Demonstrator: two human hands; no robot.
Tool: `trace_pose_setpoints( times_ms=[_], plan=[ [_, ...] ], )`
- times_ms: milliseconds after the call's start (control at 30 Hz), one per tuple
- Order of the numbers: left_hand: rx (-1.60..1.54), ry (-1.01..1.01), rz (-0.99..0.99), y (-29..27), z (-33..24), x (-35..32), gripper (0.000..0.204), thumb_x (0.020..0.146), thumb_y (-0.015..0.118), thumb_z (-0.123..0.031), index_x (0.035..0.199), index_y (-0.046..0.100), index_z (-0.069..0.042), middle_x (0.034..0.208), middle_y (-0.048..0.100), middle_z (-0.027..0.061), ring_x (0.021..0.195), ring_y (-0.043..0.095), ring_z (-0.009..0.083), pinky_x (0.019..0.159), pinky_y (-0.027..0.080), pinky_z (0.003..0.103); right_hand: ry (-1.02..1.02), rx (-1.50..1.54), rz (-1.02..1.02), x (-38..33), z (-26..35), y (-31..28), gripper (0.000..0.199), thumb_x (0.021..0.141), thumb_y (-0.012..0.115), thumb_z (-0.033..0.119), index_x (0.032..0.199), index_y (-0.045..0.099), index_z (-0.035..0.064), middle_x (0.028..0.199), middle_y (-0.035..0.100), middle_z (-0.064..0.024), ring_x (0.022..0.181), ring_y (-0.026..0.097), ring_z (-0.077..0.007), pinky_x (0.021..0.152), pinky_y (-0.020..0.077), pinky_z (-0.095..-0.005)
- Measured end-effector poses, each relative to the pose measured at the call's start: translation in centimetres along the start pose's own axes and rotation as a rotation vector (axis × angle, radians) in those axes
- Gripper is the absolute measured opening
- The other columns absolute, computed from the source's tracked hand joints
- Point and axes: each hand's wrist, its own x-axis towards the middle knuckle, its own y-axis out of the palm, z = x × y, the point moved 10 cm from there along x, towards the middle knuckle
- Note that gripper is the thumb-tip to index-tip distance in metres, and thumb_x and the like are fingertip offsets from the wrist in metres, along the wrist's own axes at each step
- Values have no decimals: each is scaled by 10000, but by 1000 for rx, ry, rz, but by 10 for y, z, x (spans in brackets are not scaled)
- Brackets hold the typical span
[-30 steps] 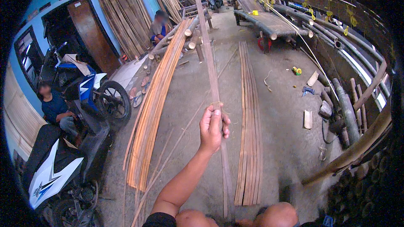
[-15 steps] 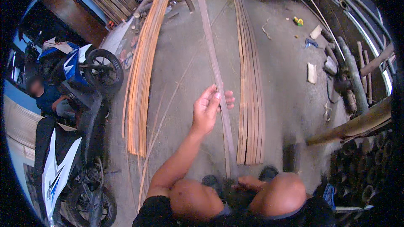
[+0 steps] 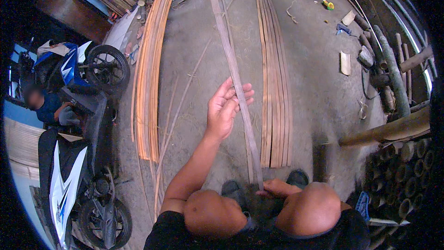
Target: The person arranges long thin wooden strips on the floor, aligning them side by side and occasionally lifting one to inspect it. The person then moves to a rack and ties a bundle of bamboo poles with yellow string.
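Observation:
A long, thin bamboo strip (image 3: 231,55) runs from near my knees toward the far end of the floor. Partway along it, my left hand (image 3: 223,110) holds it loosely, fingers stretched beneath and thumb by its left edge. The strip's near end is pinched in my right hand (image 3: 278,188), beside my right knee; that knee partly hides the hand. On the floor to the right of the strip lies a row of bamboo strips (image 3: 276,111). A bundle of orange-brown strips (image 3: 150,88) lies to the left.
At the left stand motorbikes (image 3: 69,190), with a seated person (image 3: 48,106) beside them. Thin loose slivers (image 3: 185,90) lie near the left bundle. Bamboo poles (image 3: 391,69) line the right side, above a stack of cut bamboo tubes (image 3: 404,176). A yellow object (image 3: 328,4) lies farther off.
My left thumb has shifted off the strip's face to its left edge, and the left hand sits slightly higher in view. My right hand shows more clearly at the near end. The view has tilted slightly.

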Motion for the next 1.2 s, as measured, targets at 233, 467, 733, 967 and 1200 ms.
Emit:
trace_pose_setpoints(
  times_ms=[233, 467, 733, 967, 1200],
  plan=[
    [137, -11, -58, -5, 8, -3, 551, 992, 495, 8, 1507, 298, 18, 1227, 583, 217, 1096, 658, 340, 953, 569, 462, -84, -92, -128, 3, 8, -16, 287, 989, 598, 356, 1091, 613, 88, 847, 665, -206, 787, 662, -423, 696, 541, -500],
    [46, -51, -120, -14, 14, -5, 508, 1013, 513, -59, 1484, 346, 33, 1147, 576, 158, 1041, 678, 352, 916, 590, 480, -125, -36, -199, -2, 18, -31, 267, 982, 609, 339, 1084, 631, 93, 861, 675, -204, 783, 664, -423, 697, 542, -499],
    [-315, -148, -124, -17, 25, -5, 385, 1020, 515, -115, 1397, 480, -47, 1033, 636, 81, 958, 658, 220, 899, 565, 433, -13, -116, -162, 1, -6, -8, 315, 938, 661, 372, 1162, 649, 152, 877, 681, -178, 789, 673, -390, 700, 541, -473],
    [-559, -259, -36, 3, 41, -6, 415, 1005, 512, -108, 1417, 462, -95, 1014, 582, 62, 836, 590, 138, 716, 512, 321, -105, 17, -136, -9, 6, 11, 346, 929, 654, 428, 1161, 653, 172, 841, 674, -167, 748, 667, -377, 665, 530, -465],
    [-649, -269, 3, 4, 46, -8, 425, 993, 494, -104, 1416, 460, -94, 1005, 537, 22, 743, 497, 103, 579, 422, 235, -33, -4, -30, -3, 1, 27, 351, 933, 645, 440, 1154, 653, 168, 842, 673, -163, 747, 663, -376, 667, 528, -467]
  ],
)
